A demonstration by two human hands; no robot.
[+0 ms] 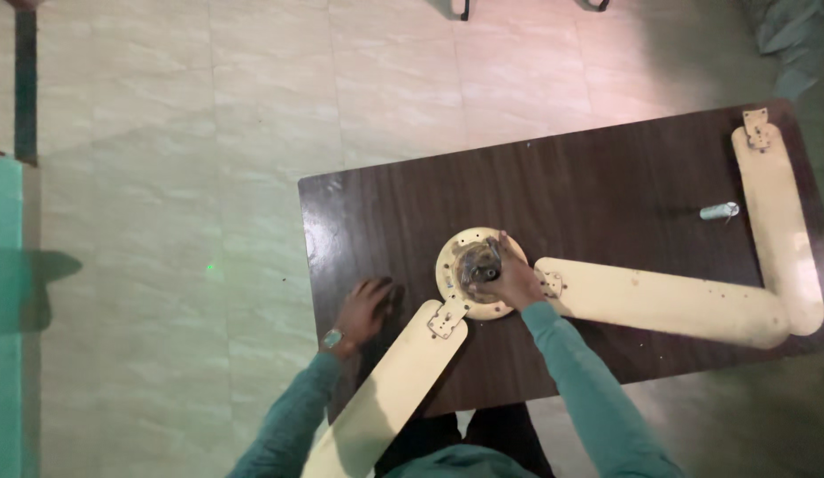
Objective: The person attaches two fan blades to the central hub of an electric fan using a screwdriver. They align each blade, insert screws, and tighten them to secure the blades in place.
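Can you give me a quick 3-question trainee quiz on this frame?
1. True or false: the right hand rests on the round cream motor housing.
2. How many cream fan blades are in view? A) two B) three C) four
3. What small thing lies on the dark wooden table left of the far right blade?

Key:
1. True.
2. B: one by the left hand, running off the table edge; one to the right of the housing; one at the far right.
3. A small silver-grey cylinder.
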